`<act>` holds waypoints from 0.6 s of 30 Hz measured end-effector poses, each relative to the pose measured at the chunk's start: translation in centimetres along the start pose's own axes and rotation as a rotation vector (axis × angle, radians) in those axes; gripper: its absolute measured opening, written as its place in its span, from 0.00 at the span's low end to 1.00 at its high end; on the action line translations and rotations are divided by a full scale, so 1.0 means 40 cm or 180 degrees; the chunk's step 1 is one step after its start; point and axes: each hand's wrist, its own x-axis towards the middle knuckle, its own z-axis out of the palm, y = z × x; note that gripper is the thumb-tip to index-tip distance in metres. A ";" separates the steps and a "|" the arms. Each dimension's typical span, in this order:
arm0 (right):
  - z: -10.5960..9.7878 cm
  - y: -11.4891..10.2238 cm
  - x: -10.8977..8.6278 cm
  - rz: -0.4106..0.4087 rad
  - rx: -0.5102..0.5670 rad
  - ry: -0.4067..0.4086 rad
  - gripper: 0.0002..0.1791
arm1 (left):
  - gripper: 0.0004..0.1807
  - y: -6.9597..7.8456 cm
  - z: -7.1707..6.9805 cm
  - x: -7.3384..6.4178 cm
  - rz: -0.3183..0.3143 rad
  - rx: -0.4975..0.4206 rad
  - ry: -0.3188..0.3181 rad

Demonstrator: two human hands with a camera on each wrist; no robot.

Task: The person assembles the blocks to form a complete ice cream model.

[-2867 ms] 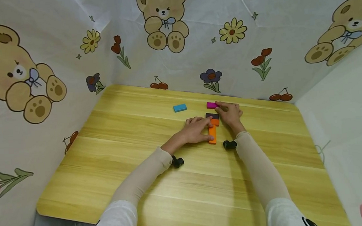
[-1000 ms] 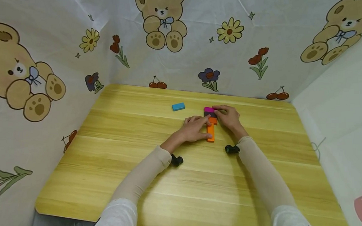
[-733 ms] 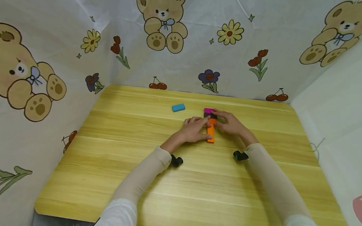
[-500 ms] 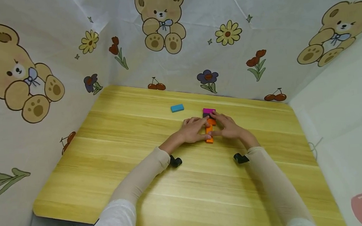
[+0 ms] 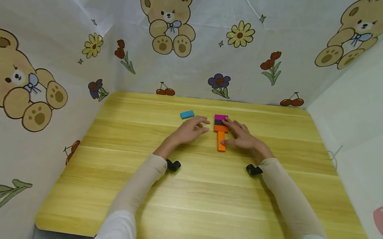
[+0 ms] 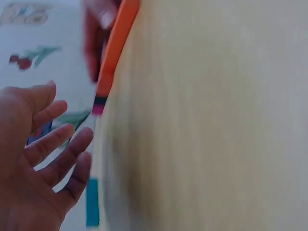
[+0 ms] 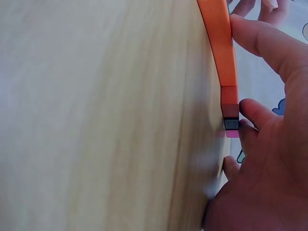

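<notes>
Several small blocks lie flat in a T-like row: a long orange block (image 5: 221,144) points toward me, a second orange block (image 5: 220,128) sits crosswise at its far end, then a dark block (image 5: 218,122) and a magenta block (image 5: 221,117). My right hand (image 5: 244,136) rests along their right side, thumb on the long orange block and fingertips at the dark and magenta ones. My left hand (image 5: 186,131) is off the row, fingers loosely bent and holding nothing, just in front of a blue block (image 5: 187,114). In the left wrist view the blue block (image 6: 92,202) shows below those fingers.
The wooden table (image 5: 196,203) has its far edge against a wall sheet (image 5: 188,68) printed with bears and flowers. Black wrist cameras (image 5: 173,165) sit at both sleeve cuffs.
Earlier the right hand slid the magenta block against the dark one, then moved down to the row's right side. The left hand has just left the orange blocks, moving left toward the blue block.
</notes>
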 end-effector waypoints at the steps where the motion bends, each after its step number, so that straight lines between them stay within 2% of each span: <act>1: -0.001 0.000 0.000 0.0000 -0.0010 -0.0004 0.57 | 0.22 -0.011 -0.023 -0.003 -0.0039 -0.0025 0.0130; 4: -0.003 -0.001 0.000 -0.0010 -0.0043 -0.0011 0.57 | 0.19 -0.048 -0.082 -0.013 -0.0226 0.0054 0.0528; 6: -0.003 0.001 0.000 -0.0025 -0.0037 -0.0002 0.57 | 0.18 -0.074 -0.109 -0.020 -0.0422 0.0150 0.0723; 8: -0.002 0.003 0.000 -0.0034 -0.0034 -0.0002 0.57 | 0.18 -0.100 -0.126 -0.026 -0.0595 0.0190 0.0799; 11: 0.001 0.007 0.003 -0.0016 -0.0041 -0.0006 0.56 | 0.20 -0.130 -0.132 -0.034 -0.0752 0.0210 0.0782; 14: 0.003 0.011 0.003 0.0023 -0.0048 0.0005 0.56 | 0.21 -0.147 -0.128 -0.033 -0.0769 0.0197 0.0784; 18: 0.004 0.012 0.000 0.0035 -0.0016 0.0030 0.56 | 0.19 -0.154 -0.122 -0.023 -0.0765 0.0190 0.0906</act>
